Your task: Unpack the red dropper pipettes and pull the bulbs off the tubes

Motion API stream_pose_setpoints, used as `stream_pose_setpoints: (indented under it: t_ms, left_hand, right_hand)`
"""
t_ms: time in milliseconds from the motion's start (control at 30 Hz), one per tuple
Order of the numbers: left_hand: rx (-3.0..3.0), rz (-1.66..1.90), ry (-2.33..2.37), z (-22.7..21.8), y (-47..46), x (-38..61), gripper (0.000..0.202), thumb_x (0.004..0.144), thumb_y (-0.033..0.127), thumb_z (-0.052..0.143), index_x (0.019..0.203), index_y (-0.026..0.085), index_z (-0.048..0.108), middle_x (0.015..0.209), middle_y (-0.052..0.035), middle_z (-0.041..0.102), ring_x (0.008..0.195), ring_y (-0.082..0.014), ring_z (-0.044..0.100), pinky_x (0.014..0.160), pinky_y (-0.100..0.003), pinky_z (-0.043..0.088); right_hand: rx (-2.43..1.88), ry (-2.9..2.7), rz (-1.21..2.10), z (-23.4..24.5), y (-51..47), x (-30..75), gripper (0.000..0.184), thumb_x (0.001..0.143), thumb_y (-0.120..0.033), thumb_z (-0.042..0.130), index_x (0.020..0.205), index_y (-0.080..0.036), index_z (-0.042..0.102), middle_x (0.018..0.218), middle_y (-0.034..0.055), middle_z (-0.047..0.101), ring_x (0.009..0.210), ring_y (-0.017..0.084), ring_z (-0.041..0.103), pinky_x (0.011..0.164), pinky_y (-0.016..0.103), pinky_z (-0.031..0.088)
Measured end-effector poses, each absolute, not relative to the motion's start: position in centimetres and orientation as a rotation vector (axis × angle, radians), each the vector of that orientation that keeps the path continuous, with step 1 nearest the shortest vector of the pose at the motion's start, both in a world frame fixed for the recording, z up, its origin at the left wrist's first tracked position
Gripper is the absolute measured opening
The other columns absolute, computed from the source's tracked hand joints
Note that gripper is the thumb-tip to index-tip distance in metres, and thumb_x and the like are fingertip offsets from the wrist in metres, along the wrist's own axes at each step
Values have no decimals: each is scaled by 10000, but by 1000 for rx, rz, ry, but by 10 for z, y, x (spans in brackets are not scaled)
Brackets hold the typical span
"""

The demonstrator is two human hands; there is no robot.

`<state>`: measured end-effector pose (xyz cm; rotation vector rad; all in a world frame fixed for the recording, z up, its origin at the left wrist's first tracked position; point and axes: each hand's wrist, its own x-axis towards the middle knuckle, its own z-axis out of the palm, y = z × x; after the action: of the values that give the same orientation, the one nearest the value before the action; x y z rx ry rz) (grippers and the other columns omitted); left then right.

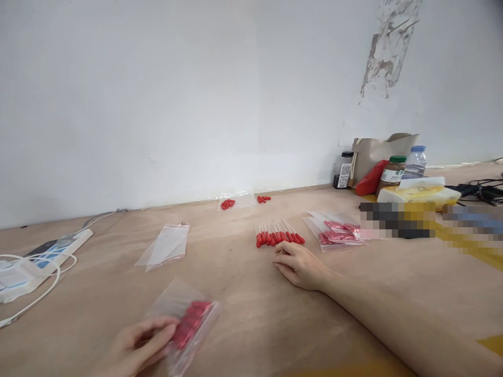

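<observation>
Left hand (145, 341) holds one bag (193, 320) (blurred), right hand (302, 266) beside one stick row (273, 238).

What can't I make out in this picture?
In the head view:
Clear bag in the left hand: motion blur hides the exact count inside.
Red-tipped sticks: the right hand overlaps them, leaving contact unclear.
Dark item: pixelation hides what it is.
Power strip: cut off by the left edge.
</observation>
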<state>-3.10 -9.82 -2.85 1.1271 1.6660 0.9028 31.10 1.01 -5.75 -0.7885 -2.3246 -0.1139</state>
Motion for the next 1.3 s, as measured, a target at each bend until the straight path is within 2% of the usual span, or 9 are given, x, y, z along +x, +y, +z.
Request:
stream_pose_setpoints:
  t_ms: [67, 200, 367, 467, 600, 867, 1000, 1167, 1300]
  left_hand:
    - [1038, 862, 1471, -25, -87, 5, 350, 575, 410, 728, 841, 190, 668, 984, -39, 652, 1017, -231, 551, 859, -276, 472]
    - [978, 876, 1178, -22, -72, 52, 317, 668, 284, 692, 944, 138, 637, 1038, -81, 627, 1046, -195, 545, 926, -254, 430]
    - [1599, 445, 1120, -13, -66, 66, 453, 791, 398, 534, 1198, 207, 479, 679, -19, 637, 591, -157, 626, 587, -306, 536]
    - [2375, 459, 1057, -5, -46, 64, 351, 827, 373, 477, 1141, 231, 543, 963, -74, 623, 875, -200, 597, 778, -365, 497]
    - [2833, 294, 792, -7, -13, 63, 436, 872, 333, 402, 1302, 273, 357, 1353, -66, 371, 1273, -231, 273, 1028, -445, 260]
    - [2817, 215, 1029, -35, -12, 69, 737, 783, 578, 423, 1375, 219, 172, 1417, -96, 236, 1296, -262, 209, 1043, -461, 226]
    - [2755, 306, 1192, -40, -20, 75, 681, 812, 556, 386, 1369, 212, 202, 1410, -104, 256, 1289, -268, 224, 1033, -468, 239]
    - [2694, 345, 1250, -38, -24, 78, 641, 824, 527, 390, 1359, 208, 241, 1395, -110, 290, 1276, -280, 247, 1013, -472, 273]
    - [2672, 491, 1189, -33, -18, 78, 462, 881, 396, 354, 1317, 246, 326, 1337, -78, 384, 1201, -228, 377, 960, -405, 364]
  right_hand:
    - [-781, -2329, -105, -57, 9, 310, 162, 802, -148, 451, 829, -168, 609, 845, 70, 543, 764, 142, 498, 670, 271, 406]
    - [-765, -2359, -80, -55, 5, 307, 145, 795, -165, 482, 827, -177, 623, 763, 56, 561, 730, 145, 483, 664, 287, 385]
    - [-848, -2359, -22, -53, 1, 304, 135, 781, -208, 515, 850, -194, 631, 746, 48, 563, 750, 161, 475, 684, 308, 372]
    - [-926, -2317, 14, -52, 1, 304, 115, 764, -232, 536, 828, -180, 616, 760, 53, 563, 769, 173, 478, 686, 311, 373]
    - [-983, -2254, 84, -50, -1, 303, 82, 748, -245, 547, 749, -167, 573, 749, 46, 561, 746, 165, 482, 674, 297, 369]
    - [-1221, -2233, 333, -45, -11, 292, 229, 762, -388, 545, 658, -192, 602, 693, 10, 571, 730, 147, 489, 699, 296, 331]
    - [-1292, -2226, 504, -41, -18, 284, 249, 713, -450, 580, 656, -212, 625, 761, 2, 593, 774, 159, 504, 732, 324, 308]
    - [-1402, -2161, 686, -40, -24, 279, 156, 727, -322, 551, 644, -226, 642, 756, -18, 616, 772, 156, 521, 778, 347, 285]
    - [-1439, -2094, 769, -40, -24, 278, 171, 727, -323, 535, 651, -227, 654, 776, -5, 636, 818, 175, 521, 822, 396, 256]
